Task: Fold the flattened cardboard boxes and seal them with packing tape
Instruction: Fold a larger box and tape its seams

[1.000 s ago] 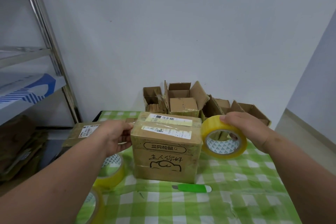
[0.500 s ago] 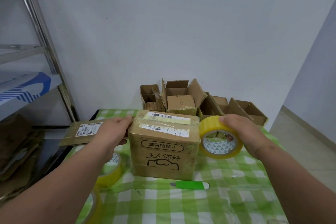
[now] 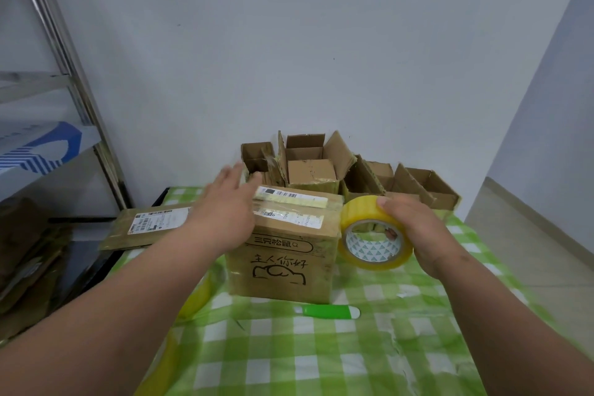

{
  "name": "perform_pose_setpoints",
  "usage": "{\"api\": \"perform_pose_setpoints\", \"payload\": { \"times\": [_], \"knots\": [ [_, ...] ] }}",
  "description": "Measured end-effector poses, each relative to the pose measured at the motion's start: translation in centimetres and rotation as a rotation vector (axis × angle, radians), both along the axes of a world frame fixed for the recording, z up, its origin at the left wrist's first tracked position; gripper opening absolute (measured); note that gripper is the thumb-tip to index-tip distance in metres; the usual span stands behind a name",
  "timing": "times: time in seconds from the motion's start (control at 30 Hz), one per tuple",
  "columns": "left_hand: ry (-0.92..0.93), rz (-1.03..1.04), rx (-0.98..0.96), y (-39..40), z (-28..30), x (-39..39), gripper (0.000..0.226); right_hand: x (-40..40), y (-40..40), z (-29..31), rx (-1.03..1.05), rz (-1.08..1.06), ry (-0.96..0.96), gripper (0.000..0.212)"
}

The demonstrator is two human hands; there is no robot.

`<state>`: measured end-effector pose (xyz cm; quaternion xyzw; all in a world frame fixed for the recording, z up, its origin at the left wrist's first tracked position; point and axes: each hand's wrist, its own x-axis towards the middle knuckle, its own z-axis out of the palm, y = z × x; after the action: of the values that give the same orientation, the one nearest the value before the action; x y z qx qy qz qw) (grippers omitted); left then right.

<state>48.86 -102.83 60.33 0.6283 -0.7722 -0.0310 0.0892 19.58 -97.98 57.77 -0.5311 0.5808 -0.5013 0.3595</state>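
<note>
On the checked table [image 3: 289, 363] the closed box [image 3: 283, 254] stands upright. Behind it sit open boxes [image 3: 308, 164]. The left hand [image 3: 221, 215], fingers spread, lies over its top left edge. The right hand [image 3: 421, 231] grips a tape roll [image 3: 373, 235] against its right side. A green knife [image 3: 328, 312] lies just before it.

I see the closed box [image 3: 283, 247] standing in the middle of the table [image 3: 321, 360]. My right hand [image 3: 421, 235] holds a tape roll [image 3: 373, 235] just to the right of it, touching its upper right corner. My left hand [image 3: 225, 212] hovers over the box's top left edge. A knife [image 3: 328, 312] lies on the table in front of the box. Behind the box, against the wall [image 3: 289, 42], stand several open boxes [image 3: 308, 164]. A flat carton [image 3: 151, 228] lies to the left at the table's edge, with a shelf rack [image 3: 64, 74] further left. Another roll [image 3: 196, 296] sits under my left forearm.
</note>
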Motion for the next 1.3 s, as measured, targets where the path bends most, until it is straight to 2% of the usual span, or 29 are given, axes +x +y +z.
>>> {"api": "perform_pose_setpoints", "payload": {
  "times": [0.07,0.1,0.17,0.23,0.4,0.47,0.57,0.73,0.9,1.07,1.23,1.3],
  "knots": [
    [-0.045,-0.114,0.055,-0.1,-0.3,-1.0,0.055,-0.1,0.1,-0.3,0.008,-0.011,-0.008,0.061],
    [-0.064,-0.141,0.102,0.0,-0.4,-1.2,0.064,-0.2,0.1,-0.5,0.01,-0.022,-0.013,0.054],
    [-0.088,-0.162,0.171,0.0,-0.1,-1.3,0.101,-0.2,0.0,-0.8,0.009,-0.041,-0.016,0.044],
    [-0.148,-0.175,0.216,0.0,0.4,-1.1,0.119,-0.1,-0.1,-1.0,0.002,-0.052,-0.021,0.042],
    [-0.365,-0.176,0.295,0.4,1.8,-2.2,0.11,0.3,-0.3,-1.2,0.007,-0.081,-0.041,0.053],
    [-0.393,-0.179,0.285,0.4,2.0,-2.9,0.116,0.5,-0.3,-1.1,0.019,-0.098,-0.037,0.052],
    [-0.322,-0.235,0.241,0.7,1.3,-4.0,0.125,0.8,-0.2,-1.0,0.022,-0.106,-0.008,0.041],
    [-0.257,-0.275,0.138,1.5,-0.4,-4.9,0.125,1.0,0.0,-1.0,0.009,-0.106,-0.006,0.053],
    [-0.216,-0.246,0.041,1.4,-1.6,-4.7,0.123,0.7,0.6,-1.4,0.032,-0.045,-0.046,0.046],
    [-0.16,-0.302,-0.076,1.5,-1.6,-3.6,0.118,-0.1,1.7,-1.7,0.097,0.091,-0.283,0.033],
    [-0.045,-0.314,-0.073,2.7,-1.8,-2.6,0.086,0.8,3.2,-0.7,0.08,0.176,-0.427,0.018],
    [-0.008,-0.287,-0.058,3.3,-1.6,-2.3,0.093,1.8,4.1,-0.7,0.063,0.198,-0.474,0.021]
  ]
}}
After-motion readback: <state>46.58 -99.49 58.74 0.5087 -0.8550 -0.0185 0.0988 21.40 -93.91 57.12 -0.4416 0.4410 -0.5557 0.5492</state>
